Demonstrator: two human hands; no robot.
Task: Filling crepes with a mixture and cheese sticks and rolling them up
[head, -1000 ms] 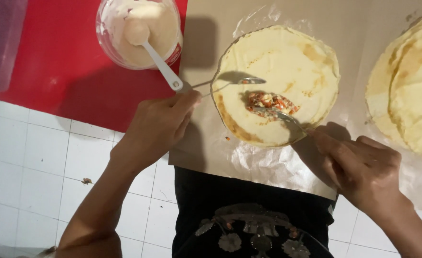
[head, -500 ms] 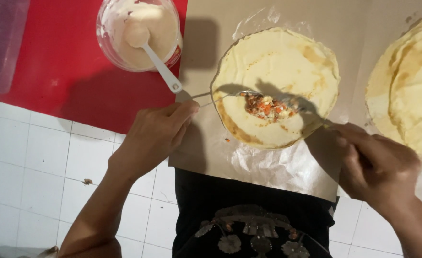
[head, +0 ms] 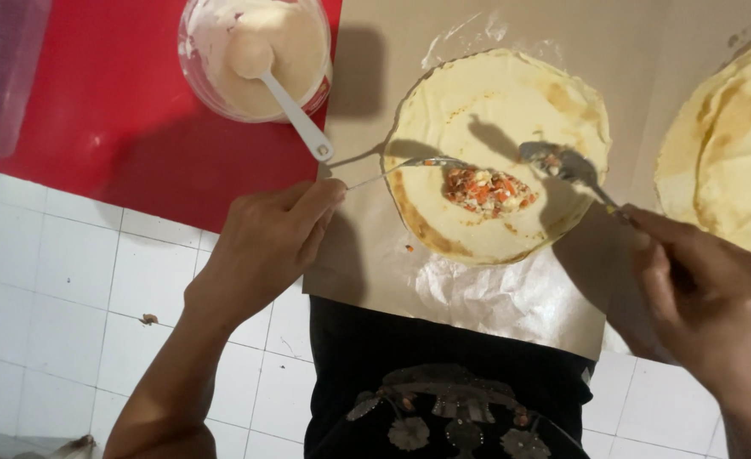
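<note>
Brown paper [head: 375, 280] covered the white-tiled floor [head: 61, 280] beside a red mat [head: 137, 144]. The left hand [head: 265, 246] gripped a spoon [head: 409, 166] at the filling [head: 486, 189] on a thin crepe [head: 512, 102]; the right hand [head: 707, 297] grasped another spoon [head: 563, 163] above it.

Left hand [head: 261, 246] — back of the hand up, forearm bare and running in from the lower left edge, wrist nearly straight, fingers curled under with thumb and forefinger pinched at the upper right of the fist. Right hand [head: 703, 289] — entering from the lower right corner, back of the hand toward the camera, knuckles raised, fingers closed in a pinch pointing up and to the left. The two hands lie well apart, at roughly the same height.
</note>
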